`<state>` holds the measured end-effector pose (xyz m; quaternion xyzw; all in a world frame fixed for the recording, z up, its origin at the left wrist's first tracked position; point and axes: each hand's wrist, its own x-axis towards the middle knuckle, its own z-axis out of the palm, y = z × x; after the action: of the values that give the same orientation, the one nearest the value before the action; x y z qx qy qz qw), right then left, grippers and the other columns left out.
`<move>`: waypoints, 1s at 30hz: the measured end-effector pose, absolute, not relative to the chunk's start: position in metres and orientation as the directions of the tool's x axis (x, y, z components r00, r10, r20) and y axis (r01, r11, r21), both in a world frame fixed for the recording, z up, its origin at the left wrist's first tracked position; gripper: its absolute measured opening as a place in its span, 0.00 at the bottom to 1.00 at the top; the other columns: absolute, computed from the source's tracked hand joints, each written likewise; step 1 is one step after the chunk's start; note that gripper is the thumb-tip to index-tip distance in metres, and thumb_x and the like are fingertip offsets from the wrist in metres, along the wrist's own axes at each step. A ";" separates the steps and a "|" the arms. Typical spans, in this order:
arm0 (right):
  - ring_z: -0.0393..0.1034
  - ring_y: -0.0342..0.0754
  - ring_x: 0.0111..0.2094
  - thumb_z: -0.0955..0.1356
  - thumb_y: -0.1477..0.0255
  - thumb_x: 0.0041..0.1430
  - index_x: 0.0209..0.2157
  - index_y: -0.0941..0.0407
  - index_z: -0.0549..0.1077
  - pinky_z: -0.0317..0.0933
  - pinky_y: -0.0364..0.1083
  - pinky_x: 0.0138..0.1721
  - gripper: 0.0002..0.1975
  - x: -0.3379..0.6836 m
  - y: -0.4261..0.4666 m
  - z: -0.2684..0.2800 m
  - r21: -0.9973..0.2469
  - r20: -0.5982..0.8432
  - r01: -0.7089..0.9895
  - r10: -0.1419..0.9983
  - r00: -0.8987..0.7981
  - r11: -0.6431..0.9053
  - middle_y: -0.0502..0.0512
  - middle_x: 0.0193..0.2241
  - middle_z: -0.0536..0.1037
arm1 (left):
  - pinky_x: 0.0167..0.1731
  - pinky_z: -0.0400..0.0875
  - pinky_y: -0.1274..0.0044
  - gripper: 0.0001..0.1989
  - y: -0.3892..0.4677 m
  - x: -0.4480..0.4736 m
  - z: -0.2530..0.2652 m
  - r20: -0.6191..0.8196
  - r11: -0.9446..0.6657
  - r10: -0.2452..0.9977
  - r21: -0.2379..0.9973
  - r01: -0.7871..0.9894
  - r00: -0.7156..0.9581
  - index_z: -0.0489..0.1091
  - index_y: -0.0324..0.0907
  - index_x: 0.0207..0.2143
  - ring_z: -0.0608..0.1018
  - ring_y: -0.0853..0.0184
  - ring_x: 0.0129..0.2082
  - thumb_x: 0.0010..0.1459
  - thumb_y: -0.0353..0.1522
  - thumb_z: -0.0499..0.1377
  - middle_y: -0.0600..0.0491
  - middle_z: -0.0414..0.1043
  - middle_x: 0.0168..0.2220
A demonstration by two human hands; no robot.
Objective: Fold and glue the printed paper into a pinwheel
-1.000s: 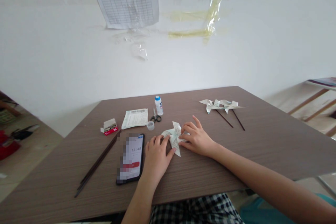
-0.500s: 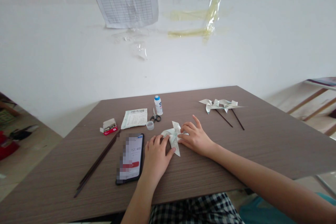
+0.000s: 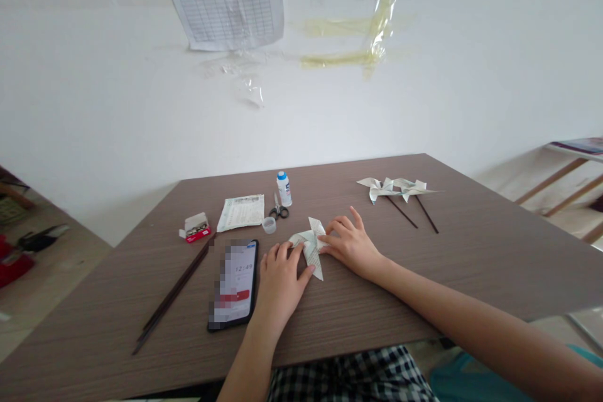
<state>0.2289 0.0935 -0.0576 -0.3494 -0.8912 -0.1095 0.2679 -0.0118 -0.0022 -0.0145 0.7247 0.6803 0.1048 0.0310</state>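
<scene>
A pinwheel folded from printed paper (image 3: 313,254) lies flat on the brown table between my hands. Resting on its left blade and lower left edge are the fingertips of my left hand (image 3: 284,279), fingers apart, pressing from above. My right hand (image 3: 354,244) has its thumb and index finger pinched at the right blade, which they mostly cover; the other fingers are raised. Two more paper pinwheels (image 3: 380,188) on dark sticks (image 3: 426,214) lie at the back right.
Left of my hands lie a phone (image 3: 235,286), a bundle of dark sticks (image 3: 174,295) and a small red box (image 3: 196,228). Farther back are a folded printed paper (image 3: 242,212), a tape roll (image 3: 269,225), scissors (image 3: 279,210) and a blue-capped white bottle (image 3: 284,190). A wall rises behind the table (image 3: 471,251).
My right hand has shifted slightly, and its fingers have closed in over the right blade toward the pinwheel's middle. My left hand stays in place.
</scene>
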 end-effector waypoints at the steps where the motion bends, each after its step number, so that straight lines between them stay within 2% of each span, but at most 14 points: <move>1: 0.81 0.64 0.60 0.83 0.64 0.80 0.61 0.43 0.93 0.54 0.85 0.85 0.12 0.229 0.093 -0.058 0.007 0.554 0.683 0.566 -0.610 0.730 0.59 0.53 0.92 | 0.80 0.75 0.48 0.27 -0.002 -0.012 -0.015 0.108 -0.071 0.993 0.186 0.980 0.051 0.83 0.51 0.78 0.80 0.39 0.79 0.81 0.36 0.68 0.41 0.83 0.76; 6: 0.81 0.64 0.61 0.83 0.63 0.80 0.60 0.43 0.92 0.52 0.83 0.87 0.11 0.227 0.092 -0.059 -0.009 0.560 0.692 0.577 -0.594 0.722 0.58 0.53 0.92 | 0.80 0.75 0.46 0.27 -0.002 -0.012 -0.016 0.122 -0.080 0.991 0.185 0.980 0.058 0.83 0.51 0.78 0.79 0.39 0.79 0.81 0.36 0.67 0.40 0.83 0.76; 11: 0.82 0.65 0.62 0.83 0.62 0.80 0.58 0.45 0.93 0.45 0.81 0.90 0.10 0.228 0.093 -0.062 -0.022 0.573 0.706 0.587 -0.571 0.708 0.57 0.50 0.94 | 0.81 0.75 0.47 0.27 -0.003 -0.011 -0.009 0.086 -0.074 0.995 0.177 0.982 0.059 0.82 0.49 0.79 0.79 0.39 0.80 0.82 0.36 0.68 0.39 0.83 0.77; 18: 0.83 0.61 0.63 0.83 0.65 0.81 0.60 0.44 0.92 0.37 0.79 0.92 0.10 0.226 0.096 -0.066 0.051 0.581 0.656 0.512 -0.633 0.753 0.53 0.51 0.96 | 0.80 0.78 0.47 0.27 -0.002 -0.011 -0.012 0.114 -0.070 0.992 0.175 0.982 0.050 0.84 0.51 0.78 0.81 0.39 0.79 0.81 0.35 0.70 0.40 0.84 0.76; 23: 0.82 0.63 0.67 0.82 0.66 0.82 0.62 0.42 0.93 0.37 0.80 0.92 0.12 0.225 0.097 -0.065 0.060 0.526 0.648 0.528 -0.667 0.759 0.53 0.54 0.96 | 0.79 0.78 0.47 0.27 -0.001 -0.012 -0.015 0.129 -0.075 0.990 0.178 0.981 0.052 0.84 0.50 0.78 0.81 0.38 0.79 0.80 0.35 0.71 0.39 0.84 0.76; 30: 0.81 0.64 0.69 0.81 0.66 0.83 0.61 0.42 0.93 0.44 0.83 0.90 0.11 0.224 0.096 -0.063 0.046 0.478 0.650 0.554 -0.681 0.759 0.56 0.58 0.95 | 0.80 0.78 0.48 0.27 -0.002 -0.010 -0.008 0.100 -0.069 0.994 0.168 0.983 0.053 0.83 0.50 0.78 0.81 0.39 0.79 0.81 0.35 0.70 0.40 0.84 0.77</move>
<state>0.2238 0.0955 -0.0625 -0.3304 -0.9107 -0.1067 0.2240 -0.0103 -0.0023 -0.0084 0.7249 0.6818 0.0944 0.0271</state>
